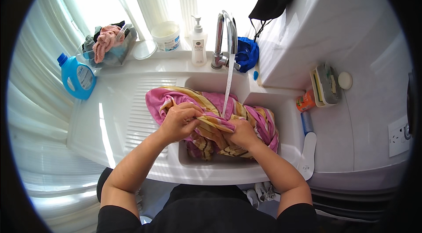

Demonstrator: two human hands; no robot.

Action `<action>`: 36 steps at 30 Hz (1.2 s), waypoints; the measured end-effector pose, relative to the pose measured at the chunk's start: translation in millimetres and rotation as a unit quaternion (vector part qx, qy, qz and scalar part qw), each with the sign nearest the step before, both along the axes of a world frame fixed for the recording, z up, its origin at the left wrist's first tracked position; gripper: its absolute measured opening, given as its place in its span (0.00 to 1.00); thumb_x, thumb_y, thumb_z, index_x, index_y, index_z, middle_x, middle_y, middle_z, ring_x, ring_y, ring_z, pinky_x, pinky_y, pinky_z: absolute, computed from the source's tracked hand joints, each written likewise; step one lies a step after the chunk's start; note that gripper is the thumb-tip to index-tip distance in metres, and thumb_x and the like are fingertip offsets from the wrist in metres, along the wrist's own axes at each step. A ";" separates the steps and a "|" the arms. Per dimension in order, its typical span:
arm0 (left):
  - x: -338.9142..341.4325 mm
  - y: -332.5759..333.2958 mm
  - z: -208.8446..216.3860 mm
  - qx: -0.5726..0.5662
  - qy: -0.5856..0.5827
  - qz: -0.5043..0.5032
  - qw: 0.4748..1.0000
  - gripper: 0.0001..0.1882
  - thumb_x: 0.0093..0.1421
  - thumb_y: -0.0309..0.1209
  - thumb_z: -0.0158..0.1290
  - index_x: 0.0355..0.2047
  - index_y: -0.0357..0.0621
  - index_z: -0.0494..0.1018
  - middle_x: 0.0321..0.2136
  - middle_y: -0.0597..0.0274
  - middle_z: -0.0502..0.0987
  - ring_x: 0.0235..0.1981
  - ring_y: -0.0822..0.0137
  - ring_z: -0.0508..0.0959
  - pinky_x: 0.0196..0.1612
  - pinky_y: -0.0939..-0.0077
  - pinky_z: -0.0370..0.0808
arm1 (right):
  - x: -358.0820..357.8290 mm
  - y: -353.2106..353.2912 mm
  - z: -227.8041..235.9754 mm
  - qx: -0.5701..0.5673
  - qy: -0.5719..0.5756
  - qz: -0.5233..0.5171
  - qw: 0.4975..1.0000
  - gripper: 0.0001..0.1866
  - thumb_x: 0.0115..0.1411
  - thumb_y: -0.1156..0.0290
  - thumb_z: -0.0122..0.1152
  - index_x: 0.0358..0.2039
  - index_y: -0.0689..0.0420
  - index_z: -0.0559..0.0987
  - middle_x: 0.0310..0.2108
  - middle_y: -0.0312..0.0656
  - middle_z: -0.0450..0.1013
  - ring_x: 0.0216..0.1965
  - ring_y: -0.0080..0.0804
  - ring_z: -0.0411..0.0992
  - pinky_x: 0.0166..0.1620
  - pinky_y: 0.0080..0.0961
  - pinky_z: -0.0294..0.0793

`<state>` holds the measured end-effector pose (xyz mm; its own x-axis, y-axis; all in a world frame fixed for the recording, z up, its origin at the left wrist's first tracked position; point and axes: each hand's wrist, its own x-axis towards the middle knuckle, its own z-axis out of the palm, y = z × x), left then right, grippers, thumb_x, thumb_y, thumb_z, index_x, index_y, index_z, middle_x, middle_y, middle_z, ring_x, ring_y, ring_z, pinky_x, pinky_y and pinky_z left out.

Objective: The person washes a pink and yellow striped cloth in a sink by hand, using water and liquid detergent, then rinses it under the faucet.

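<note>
A large pink cloth with yellow and brown stripes (261, 123) lies bunched in the white sink (285, 145), and its left part spills onto the ribbed washboard (147, 110). My left hand (179, 121) grips a fold of it near the washboard's edge. With my right hand (242, 134) I pinch the same fold a little to the right, so a strip stretches between both hands. From the chrome faucet (224, 35) a stream of water runs down onto the cloth just behind my hands.
Along the back stand a white pump bottle (198, 46), a white tub (167, 37) and a bin of rags (110, 46). A blue detergent jug (77, 77) is at far left. On the right are a soap and sponge holder (325, 85), an orange bottle (305, 101) and a white insole (307, 156).
</note>
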<state>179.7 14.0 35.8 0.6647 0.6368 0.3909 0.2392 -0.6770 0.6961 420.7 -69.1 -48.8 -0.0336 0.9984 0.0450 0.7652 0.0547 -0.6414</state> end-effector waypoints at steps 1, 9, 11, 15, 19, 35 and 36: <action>2.0 -3.5 20.5 0.006 -0.018 -0.021 1.000 0.08 0.47 0.19 0.59 0.30 0.37 0.77 0.33 0.56 0.79 0.36 0.60 0.79 0.40 0.71 0.74 | 3.5 -3.4 23.1 -0.011 0.029 0.030 0.999 0.22 0.40 0.68 0.66 0.40 0.55 0.79 0.32 0.49 0.76 0.36 0.50 0.73 0.44 0.42 0.69; 31.1 15.5 10.3 -0.035 0.030 0.003 0.999 0.60 0.38 0.47 0.72 0.65 0.44 0.48 0.60 0.44 0.61 0.64 0.53 0.59 0.64 0.50 0.52 | 23.0 5.0 150.9 0.180 0.352 -0.112 0.912 0.05 0.44 0.80 0.65 0.25 0.63 0.79 0.24 0.37 0.77 0.24 0.25 0.70 0.32 0.22 0.71; 40.0 19.1 -55.3 0.013 0.212 0.015 0.977 0.56 0.41 0.54 0.65 0.65 0.45 0.51 0.61 0.54 0.62 0.64 0.53 0.59 0.62 0.31 0.44 | 33.3 16.7 134.9 0.052 0.435 -0.109 0.892 0.08 0.49 0.81 0.59 0.32 0.65 0.79 0.31 0.40 0.78 0.31 0.25 0.74 0.37 0.25 0.74; 36.4 40.0 -75.6 -0.387 0.042 0.059 0.919 0.17 0.52 0.33 0.53 0.41 0.35 0.72 0.36 0.54 0.80 0.38 0.60 0.81 0.51 0.64 0.73 | 78.2 31.9 40.6 -0.203 0.565 -0.210 0.772 0.15 0.54 0.80 0.48 0.41 0.68 0.77 0.40 0.50 0.77 0.41 0.39 0.77 0.47 0.37 0.76; 35.2 42.2 -60.5 -0.652 -0.366 -0.057 0.661 0.20 0.56 0.30 0.44 0.47 0.33 0.70 0.42 0.50 0.78 0.43 0.57 0.79 0.52 0.65 0.73 | 43.8 26.5 11.0 -0.109 0.559 -0.257 0.781 0.14 0.48 0.82 0.50 0.39 0.63 0.71 0.50 0.55 0.70 0.49 0.42 0.72 0.52 0.31 0.71; 66.1 14.8 -155.8 -0.673 -0.468 -0.225 0.526 0.24 0.65 0.56 0.40 0.26 0.51 0.69 0.23 0.67 0.73 0.23 0.70 0.75 0.27 0.75 0.74 | -92.1 15.6 2.7 0.365 0.226 -0.065 0.901 0.09 0.44 0.74 0.55 0.22 0.59 0.63 0.20 0.42 0.63 0.23 0.36 0.63 0.29 0.30 0.64; 73.2 15.6 -156.2 -0.686 -0.469 -0.204 0.518 0.22 0.65 0.53 0.41 0.25 0.52 0.69 0.22 0.67 0.72 0.22 0.71 0.75 0.26 0.76 0.73 | -94.3 19.0 3.1 0.389 0.204 -0.035 0.898 0.09 0.44 0.75 0.54 0.22 0.59 0.63 0.21 0.45 0.64 0.24 0.36 0.63 0.29 0.29 0.64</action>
